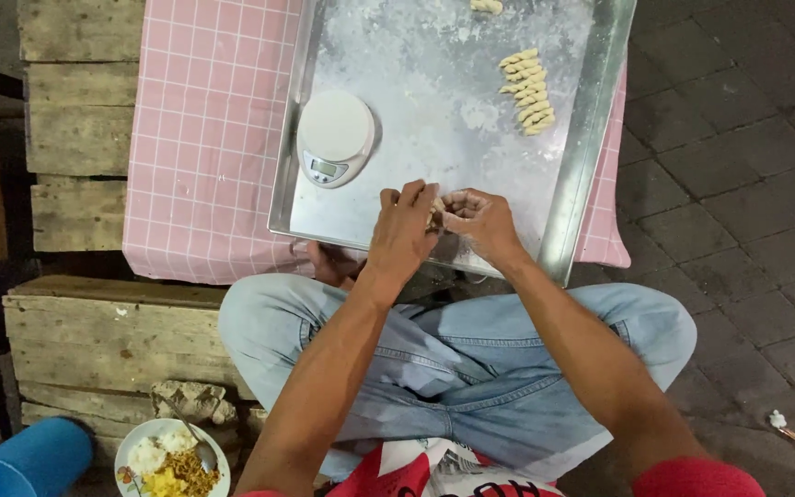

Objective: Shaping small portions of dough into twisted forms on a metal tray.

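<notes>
Both hands met on one piece of dough

Over the floured metal tray (591, 138), our left hand (404, 230) and right hand (478, 221) pinched the dough piece (434, 213) together, near the kitchen scale (335, 136).

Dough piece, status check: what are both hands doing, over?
Left hand and right hand pinch one dough piece over metal tray. Twisted pieces rowed beyond. Scale alongside, clear.
</notes>
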